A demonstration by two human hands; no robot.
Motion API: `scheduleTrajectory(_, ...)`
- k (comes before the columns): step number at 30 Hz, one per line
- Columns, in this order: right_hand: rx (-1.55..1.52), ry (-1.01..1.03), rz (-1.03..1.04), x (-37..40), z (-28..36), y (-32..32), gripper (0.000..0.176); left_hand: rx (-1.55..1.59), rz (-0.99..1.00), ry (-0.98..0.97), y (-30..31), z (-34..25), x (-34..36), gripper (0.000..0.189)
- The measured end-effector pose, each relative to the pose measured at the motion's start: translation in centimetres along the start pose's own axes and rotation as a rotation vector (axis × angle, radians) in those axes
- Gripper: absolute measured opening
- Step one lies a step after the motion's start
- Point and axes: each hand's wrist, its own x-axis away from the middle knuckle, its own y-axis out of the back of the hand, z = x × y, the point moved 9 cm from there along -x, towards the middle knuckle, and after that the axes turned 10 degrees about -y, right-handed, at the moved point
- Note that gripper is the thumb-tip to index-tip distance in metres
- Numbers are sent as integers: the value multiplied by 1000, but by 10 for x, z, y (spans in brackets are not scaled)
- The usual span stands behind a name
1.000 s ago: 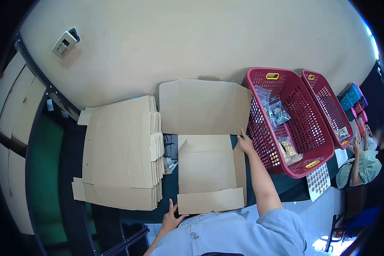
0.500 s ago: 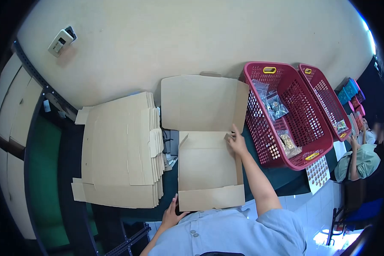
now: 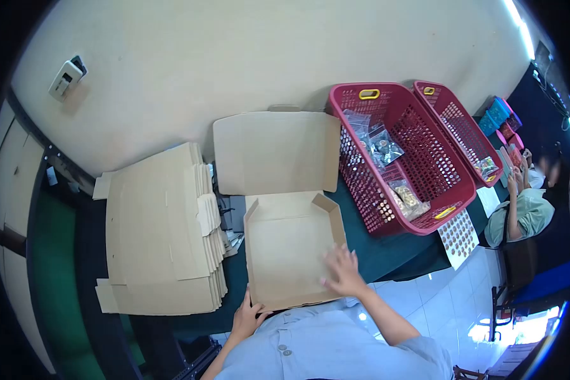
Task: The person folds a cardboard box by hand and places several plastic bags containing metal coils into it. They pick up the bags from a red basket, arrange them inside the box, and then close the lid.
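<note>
An unfolded cardboard box (image 3: 291, 253) lies in front of me, its side walls standing and its lid (image 3: 275, 152) tilted up at the back. My left hand (image 3: 249, 316) grips the near left corner, one finger along the outside and the thumb by the front edge. My right hand (image 3: 343, 271), slightly blurred, has its fingers spread over the near right part of the box, at the right wall. To the left lies a stack of flat cardboard boxes (image 3: 152, 221).
A large red basket (image 3: 386, 218) holding plastic bags of small parts stands at the right. Behind it is a second basket (image 3: 468, 142). A sheet of round stickers (image 3: 459, 237) hangs at the table edge. Another person (image 3: 519, 212) sits farther right.
The front flap has gone from lying outward to standing up at the box's front. My right hand has moved from the far right corner toward the near right side. The view has shifted.
</note>
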Motion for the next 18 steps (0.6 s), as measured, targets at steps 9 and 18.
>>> scheduleTrajectory(9, 60, 161, 105, 20, -24, -64, 26, 53, -48, -19, 0, -6, -29, 25)
scheduleTrajectory(18, 234, -30, 266, -42, -49, -64, 35, -435, -129, 15, 17, -50, -59, 54)
